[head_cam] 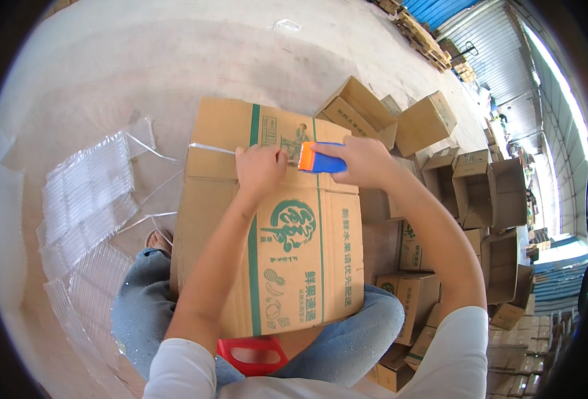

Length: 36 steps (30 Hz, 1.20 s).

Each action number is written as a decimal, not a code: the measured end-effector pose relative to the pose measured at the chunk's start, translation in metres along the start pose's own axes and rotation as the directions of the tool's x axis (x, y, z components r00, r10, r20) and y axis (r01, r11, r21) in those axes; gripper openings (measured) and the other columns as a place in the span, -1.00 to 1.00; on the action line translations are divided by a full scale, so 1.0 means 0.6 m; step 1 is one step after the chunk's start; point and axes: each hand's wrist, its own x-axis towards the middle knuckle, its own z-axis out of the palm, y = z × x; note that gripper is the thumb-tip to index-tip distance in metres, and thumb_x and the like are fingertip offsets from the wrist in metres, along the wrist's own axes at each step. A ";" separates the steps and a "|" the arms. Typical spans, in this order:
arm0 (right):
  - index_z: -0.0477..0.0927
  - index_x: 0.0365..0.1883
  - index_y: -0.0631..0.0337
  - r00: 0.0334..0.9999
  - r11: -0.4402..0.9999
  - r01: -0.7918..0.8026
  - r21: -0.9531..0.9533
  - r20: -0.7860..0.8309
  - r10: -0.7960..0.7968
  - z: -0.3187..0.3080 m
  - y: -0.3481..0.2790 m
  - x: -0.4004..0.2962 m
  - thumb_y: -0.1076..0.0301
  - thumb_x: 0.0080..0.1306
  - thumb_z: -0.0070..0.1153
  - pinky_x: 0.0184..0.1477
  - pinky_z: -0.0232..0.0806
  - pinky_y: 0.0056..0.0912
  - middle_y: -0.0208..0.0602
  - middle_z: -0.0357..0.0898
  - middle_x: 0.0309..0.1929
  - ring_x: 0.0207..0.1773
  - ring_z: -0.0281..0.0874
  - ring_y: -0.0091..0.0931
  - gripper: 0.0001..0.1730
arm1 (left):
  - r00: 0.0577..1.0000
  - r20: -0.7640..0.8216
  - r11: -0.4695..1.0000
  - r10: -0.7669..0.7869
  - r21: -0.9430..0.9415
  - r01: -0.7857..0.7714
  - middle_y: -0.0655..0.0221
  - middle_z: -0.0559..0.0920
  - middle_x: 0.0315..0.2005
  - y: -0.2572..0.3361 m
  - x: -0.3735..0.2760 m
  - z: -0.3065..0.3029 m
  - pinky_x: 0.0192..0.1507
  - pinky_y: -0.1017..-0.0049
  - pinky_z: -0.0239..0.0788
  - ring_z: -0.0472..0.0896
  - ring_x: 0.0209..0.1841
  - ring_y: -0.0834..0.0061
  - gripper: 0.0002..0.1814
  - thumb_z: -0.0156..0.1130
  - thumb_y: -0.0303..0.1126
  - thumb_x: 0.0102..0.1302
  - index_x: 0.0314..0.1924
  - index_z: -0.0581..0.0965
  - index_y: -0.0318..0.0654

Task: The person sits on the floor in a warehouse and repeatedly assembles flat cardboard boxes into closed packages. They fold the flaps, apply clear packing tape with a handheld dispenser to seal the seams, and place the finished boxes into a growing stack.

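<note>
Between my knees stands a cardboard carton with green stripes, fruit drawings and printed writing. A blue and orange hand-held tape dispenser is in my right hand, over the carton's far part near a seam. My left hand rests on the carton just left of the dispenser, its fingers curled; what lies under them is hidden. A shiny tape strip runs along the cardboard from the left edge to my left hand.
Clear ribbed plastic sheets and loose pale straps lie on the floor at left. A red plastic stool shows below the carton. Several open cartons crowd the right side, with wooden pallets farther off.
</note>
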 end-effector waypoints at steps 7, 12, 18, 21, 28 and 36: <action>0.49 0.21 -0.23 0.927 0.983 0.106 0.148 0.344 -0.151 -0.044 -0.010 0.036 0.10 -0.06 0.18 -0.21 0.41 -0.26 -0.27 0.65 -0.23 -0.22 0.60 -0.29 -0.27 | 0.996 0.084 0.985 0.012 -0.174 0.003 0.39 0.56 -0.65 0.001 -0.003 -0.010 -0.17 0.30 0.11 0.51 -0.48 0.31 -0.67 -0.06 -0.23 0.29 -0.57 0.56 -0.07; 0.50 0.19 -0.34 0.690 0.846 0.280 0.454 0.517 -0.506 -0.027 -0.081 -0.044 0.10 0.03 0.24 -0.04 0.39 -0.27 -0.20 0.65 -0.19 -0.14 0.59 -0.26 -0.34 | 0.994 0.106 0.939 0.006 -0.343 0.031 0.34 0.59 -0.62 -0.015 0.002 -0.007 -0.19 0.31 0.08 0.51 -0.48 0.26 -0.66 -0.01 -0.17 0.32 -0.55 0.54 -0.11; 0.49 0.15 -0.33 0.995 0.992 0.069 -0.105 0.074 -0.062 -0.052 -0.032 -0.013 0.17 0.05 0.17 -0.34 0.43 -0.16 -0.25 0.59 -0.43 -0.32 0.61 -0.30 -0.40 | 0.995 0.094 0.938 0.026 -0.348 0.009 0.46 0.55 -0.66 -0.016 0.007 -0.013 -0.18 0.40 0.15 0.48 -0.54 0.36 -0.66 -0.03 -0.21 0.32 -0.59 0.50 -0.08; 0.49 0.14 -0.30 0.994 0.985 0.055 -0.165 0.105 -0.038 -0.036 -0.043 0.017 0.18 0.06 0.15 -0.37 0.43 -0.18 -0.27 0.61 -0.42 -0.31 0.62 -0.31 -0.42 | 0.996 0.081 0.950 0.028 -0.311 -0.001 0.50 0.55 -0.67 -0.019 0.008 -0.023 -0.19 0.41 0.19 0.50 -0.50 0.38 -0.67 -0.01 -0.21 0.31 -0.59 0.51 -0.07; 0.54 0.15 -0.28 0.531 0.785 0.310 0.536 0.587 -0.611 0.020 -0.159 -0.124 0.06 0.03 0.28 -0.15 0.37 -0.22 -0.31 0.64 -0.22 -0.16 0.58 -0.32 -0.37 | 0.981 0.181 -0.098 -0.066 -0.980 0.174 0.49 0.38 -0.62 -0.102 0.032 -0.014 -0.44 0.50 0.15 0.33 -0.47 0.64 -0.76 -0.02 -0.32 0.35 -0.44 0.47 -0.27; 0.40 0.27 -0.28 0.984 0.841 -0.038 0.539 -0.125 0.124 0.105 -0.167 -0.296 0.14 0.01 0.34 -0.31 0.49 -0.22 -0.13 0.52 -0.30 -0.36 0.59 -0.21 -0.22 | 0.909 -0.257 0.774 -0.328 -0.624 0.103 0.24 0.57 -0.45 -0.095 -0.010 -0.122 -0.25 0.38 0.32 0.50 -0.37 0.39 -0.70 0.01 -0.21 0.41 -0.21 0.53 -0.32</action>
